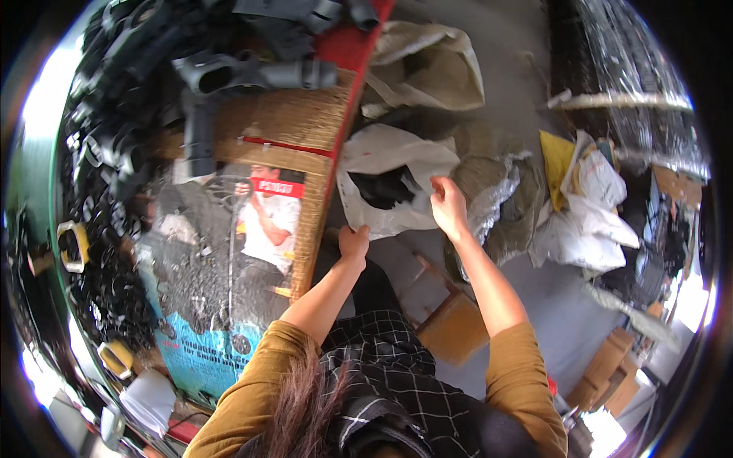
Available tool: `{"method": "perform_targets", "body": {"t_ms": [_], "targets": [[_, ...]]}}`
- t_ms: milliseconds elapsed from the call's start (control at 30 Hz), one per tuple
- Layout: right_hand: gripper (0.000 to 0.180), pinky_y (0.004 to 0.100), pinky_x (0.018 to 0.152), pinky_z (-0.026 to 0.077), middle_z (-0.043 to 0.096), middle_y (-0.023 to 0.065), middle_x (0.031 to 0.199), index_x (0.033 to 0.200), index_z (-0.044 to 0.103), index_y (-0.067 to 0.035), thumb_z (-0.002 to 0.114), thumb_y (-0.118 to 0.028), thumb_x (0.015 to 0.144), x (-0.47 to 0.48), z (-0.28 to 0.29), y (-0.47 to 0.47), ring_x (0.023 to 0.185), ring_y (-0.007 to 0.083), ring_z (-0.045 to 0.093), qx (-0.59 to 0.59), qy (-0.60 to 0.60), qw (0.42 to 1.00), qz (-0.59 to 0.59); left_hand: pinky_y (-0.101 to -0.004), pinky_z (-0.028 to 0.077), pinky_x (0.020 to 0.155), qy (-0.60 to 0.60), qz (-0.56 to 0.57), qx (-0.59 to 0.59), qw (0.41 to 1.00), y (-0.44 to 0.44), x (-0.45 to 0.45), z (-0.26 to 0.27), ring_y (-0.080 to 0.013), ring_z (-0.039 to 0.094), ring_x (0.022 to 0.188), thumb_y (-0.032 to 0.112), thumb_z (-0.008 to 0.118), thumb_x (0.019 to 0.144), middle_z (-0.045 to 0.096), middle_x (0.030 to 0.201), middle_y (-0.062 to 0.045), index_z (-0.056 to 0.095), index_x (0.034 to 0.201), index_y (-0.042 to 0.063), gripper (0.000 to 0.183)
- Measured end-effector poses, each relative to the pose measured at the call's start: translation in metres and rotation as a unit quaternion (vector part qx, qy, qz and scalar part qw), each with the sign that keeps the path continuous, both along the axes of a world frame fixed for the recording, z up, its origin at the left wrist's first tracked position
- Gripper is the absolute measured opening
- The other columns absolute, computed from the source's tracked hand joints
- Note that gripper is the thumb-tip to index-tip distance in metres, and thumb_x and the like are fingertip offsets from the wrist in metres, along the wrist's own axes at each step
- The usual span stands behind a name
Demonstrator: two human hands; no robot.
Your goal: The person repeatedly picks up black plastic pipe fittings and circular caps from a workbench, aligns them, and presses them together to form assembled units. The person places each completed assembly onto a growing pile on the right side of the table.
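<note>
A white woven sack (395, 146) stands open-mouthed on the floor beside the workbench, with dark pieces (385, 188) inside it. My left hand (354, 243) grips the sack's rim at the near left, by the bench edge. At the right side of the rim is my right hand (448, 206), its fingers curled; whether it pinches the sack's edge cannot be told. On the bench to the left lies a grey plastic tubular part (257, 75) with an open socket, near a heap of black plastic parts (114, 149).
The workbench's red edge (350, 109) runs along the left. Beyond the white sack is a beige sack (426, 86). Clear plastic wrap (498, 200) and white bags (590, 229) lie to the right. A wooden stool (452, 326) stands close by, and cardboard boxes (607, 366) sit at lower right.
</note>
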State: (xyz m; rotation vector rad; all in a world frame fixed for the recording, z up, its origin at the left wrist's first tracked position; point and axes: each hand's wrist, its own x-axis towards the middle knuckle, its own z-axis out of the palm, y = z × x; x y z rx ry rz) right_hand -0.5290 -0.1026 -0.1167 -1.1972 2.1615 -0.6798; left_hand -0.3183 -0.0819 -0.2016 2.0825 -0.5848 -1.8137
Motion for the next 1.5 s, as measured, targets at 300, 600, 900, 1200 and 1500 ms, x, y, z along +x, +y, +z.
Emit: {"method": "perform_targets", "body": {"t_ms": [300, 600, 900, 1200, 1500], "targets": [[0.032, 0.0299, 0.081, 0.051, 0.067, 0.01, 0.093, 0.111, 0.06, -0.001, 0.069, -0.018, 0.085, 0.205, 0.1, -0.166, 0.087, 0.0173, 0.064, -0.156, -0.272, 0.938, 0.15, -0.0222, 0.047, 0.081, 0.364, -0.078, 0.009, 0.928, -0.003, 0.097, 0.18, -0.0073, 0.058, 0.091, 0.023, 0.056, 0.095, 0.061, 0.099, 0.001, 0.059, 0.108, 0.008, 0.02], [0.045, 0.0371, 0.084, 0.046, 0.061, 0.0154, 0.099, 0.104, 0.054, 0.004, 0.066, -0.024, 0.071, 0.338, 0.11, -0.209, 0.092, 0.0257, 0.059, -0.011, -0.29, 0.955, 0.063, -0.0255, 0.046, 0.085, 0.223, 0.152, -0.198, 0.942, 0.042, 0.225, 0.252, -0.0101, 0.058, 0.093, 0.023, 0.059, 0.094, 0.063, 0.1, -0.001, 0.06, 0.109, 0.006, 0.023], [0.048, 0.0268, 0.095, 0.042, 0.056, 0.006, 0.116, 0.127, 0.048, 0.001, 0.06, -0.004, 0.08, 0.37, 0.139, -0.012, 0.107, 0.0137, 0.052, 0.319, -0.49, 0.719, 0.376, -0.0273, 0.048, 0.086, 0.006, 0.372, -0.361, 0.855, 0.043, 0.317, 0.236, -0.015, 0.057, 0.1, 0.03, 0.062, 0.093, 0.059, 0.112, -0.009, 0.045, 0.132, 0.005, 0.049], [0.033, 0.0367, 0.073, 0.048, 0.059, 0.0131, 0.093, 0.104, 0.06, -0.003, 0.07, -0.023, 0.08, 0.584, 0.086, -0.117, 0.08, 0.0263, 0.059, -0.205, -0.054, 0.791, 0.574, -0.0396, 0.037, 0.097, -0.25, 0.26, -0.257, 0.897, 0.091, 0.329, 0.186, -0.0292, 0.05, 0.109, 0.029, 0.064, 0.088, 0.058, 0.112, -0.013, 0.06, 0.118, 0.009, 0.036], [0.017, 0.0356, 0.072, 0.049, 0.056, 0.0114, 0.092, 0.088, 0.059, -0.002, 0.059, 0.009, 0.075, 0.558, 0.129, -0.092, 0.084, 0.0277, 0.058, -0.291, -0.191, 0.668, 0.658, -0.0338, 0.046, 0.089, -0.091, 0.445, -0.309, 0.836, 0.073, 0.365, 0.214, -0.0194, 0.059, 0.098, 0.032, 0.058, 0.093, 0.064, 0.108, -0.01, 0.055, 0.126, 0.004, 0.043]]}}
